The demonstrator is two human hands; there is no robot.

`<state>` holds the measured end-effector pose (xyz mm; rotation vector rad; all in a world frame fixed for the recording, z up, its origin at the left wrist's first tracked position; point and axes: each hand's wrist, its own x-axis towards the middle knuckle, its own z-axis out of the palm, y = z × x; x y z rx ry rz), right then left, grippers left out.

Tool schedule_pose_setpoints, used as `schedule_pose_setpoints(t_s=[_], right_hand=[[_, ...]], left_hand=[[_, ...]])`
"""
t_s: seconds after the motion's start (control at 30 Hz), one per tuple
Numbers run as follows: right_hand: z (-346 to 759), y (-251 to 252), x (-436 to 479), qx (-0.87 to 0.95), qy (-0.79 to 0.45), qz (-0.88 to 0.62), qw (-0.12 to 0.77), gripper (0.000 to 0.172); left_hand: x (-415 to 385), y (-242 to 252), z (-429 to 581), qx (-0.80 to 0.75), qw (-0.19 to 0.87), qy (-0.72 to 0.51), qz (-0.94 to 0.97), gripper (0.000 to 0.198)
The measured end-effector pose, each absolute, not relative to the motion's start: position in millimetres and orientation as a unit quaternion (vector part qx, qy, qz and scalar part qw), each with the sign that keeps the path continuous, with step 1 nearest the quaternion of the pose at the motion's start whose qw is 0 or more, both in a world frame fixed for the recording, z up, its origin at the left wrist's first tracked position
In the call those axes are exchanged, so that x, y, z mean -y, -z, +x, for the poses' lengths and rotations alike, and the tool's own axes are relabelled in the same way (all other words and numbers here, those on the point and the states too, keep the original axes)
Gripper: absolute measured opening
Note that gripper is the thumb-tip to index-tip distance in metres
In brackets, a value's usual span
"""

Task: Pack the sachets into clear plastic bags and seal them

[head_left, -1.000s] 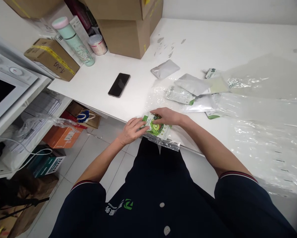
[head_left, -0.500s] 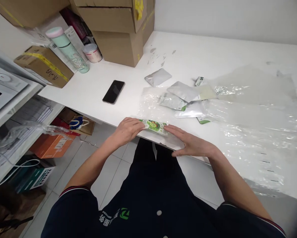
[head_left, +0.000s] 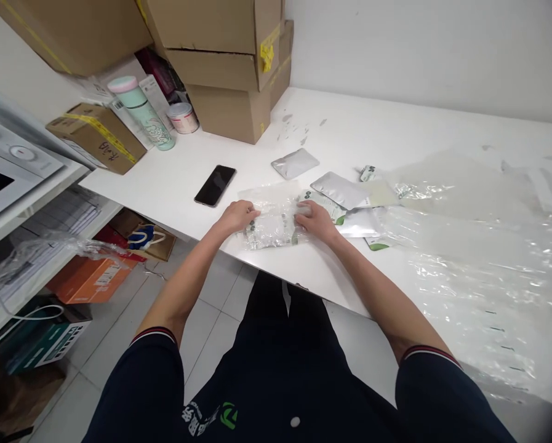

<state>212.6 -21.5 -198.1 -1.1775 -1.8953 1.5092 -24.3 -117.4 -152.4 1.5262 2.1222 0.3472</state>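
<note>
A sheet of clear plastic wrap (head_left: 272, 229) lies near the desk's front edge, over a packet whose dark and green print shows faintly through. My left hand (head_left: 239, 216) is closed on the wrap's left side, fingertips curled. Its right side is pinched in my right hand (head_left: 316, 220), close to a white-and-green packet (head_left: 324, 203). A silver pouch (head_left: 340, 189) rests partly on that packet. Another silver pouch (head_left: 295, 163) lies apart, beyond the wrap.
Crinkled plastic film (head_left: 479, 246) spreads over the desk's right side. A phone (head_left: 215, 184) lies left of the wrap. Cardboard boxes (head_left: 229, 111), a mint tumbler (head_left: 149, 120) and a tin (head_left: 183, 118) stand behind. A microwave (head_left: 21, 154) sits on the left shelf.
Both hands have moved away from the desk edge and closed on the plastic wrap. The green printed packet, bare between my hands before, is now under the wrap. My view has shifted slightly.
</note>
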Motion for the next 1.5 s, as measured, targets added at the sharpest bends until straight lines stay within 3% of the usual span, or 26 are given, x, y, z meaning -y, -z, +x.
schedule_pose_setpoints(t_s=[0.13, 0.2, 0.27, 0.4, 0.57, 0.7, 0.9, 1.07, 1.13, 1.23, 1.3, 1.4, 1.5], right_hand=[[206.5, 197.3, 19.8, 0.744, -0.474, -0.444, 0.155, 0.051], [203.5, 192.5, 22.5, 0.767, -0.448, -0.442, 0.124, 0.054], [201.3, 186.3, 28.0, 0.807, -0.374, -0.444, 0.105, 0.058], [213.1, 175.1, 41.8, 0.91, -0.153, -0.354, 0.15, 0.052], [252.2, 180.1, 42.9, 0.972, -0.159, -0.161, 0.071, 0.067], [259.7, 189.9, 33.8, 0.975, -0.121, -0.172, 0.076, 0.039], [233.6, 165.1, 10.1, 0.939, -0.258, -0.207, 0.096, 0.037], [187.4, 143.4, -21.3, 0.88, -0.349, -0.297, 0.128, 0.032], [161.8, 144.0, -33.9, 0.865, -0.375, -0.311, 0.12, 0.028], [123.5, 154.3, -45.0, 0.87, -0.343, -0.343, 0.087, 0.023], [103.6, 164.7, -44.5, 0.885, -0.267, -0.375, 0.072, 0.025], [89.2, 178.1, -34.5, 0.887, -0.16, -0.426, 0.078, 0.04], [90.0, 182.6, -23.5, 0.853, -0.143, -0.494, 0.093, 0.05]], left_hand=[[129.2, 169.4, -13.3, -0.821, 0.092, -0.126, 0.549, 0.036], [135.9, 176.7, -9.7, -0.788, -0.022, -0.14, 0.6, 0.037], [142.3, 183.3, -10.8, -0.717, -0.048, -0.14, 0.681, 0.032], [156.1, 191.8, -24.5, -0.624, 0.064, -0.136, 0.767, 0.042], [170.9, 195.4, -40.1, -0.618, 0.118, -0.183, 0.756, 0.039], [175.3, 195.4, -44.0, -0.645, 0.171, -0.211, 0.715, 0.039], [175.2, 183.6, -53.3, -0.674, 0.339, -0.301, 0.584, 0.04], [173.6, 183.1, -58.0, -0.632, 0.488, -0.459, 0.39, 0.087], [172.5, 188.1, -56.8, -0.63, 0.491, -0.487, 0.354, 0.091], [172.2, 196.9, -53.3, -0.692, 0.43, -0.478, 0.329, 0.077], [174.5, 200.4, -50.7, -0.758, 0.356, -0.442, 0.321, 0.079], [179.7, 199.0, -46.3, -0.844, 0.184, -0.346, 0.367, 0.077], [174.6, 192.4, -42.1, -0.853, 0.01, -0.254, 0.456, 0.059]])
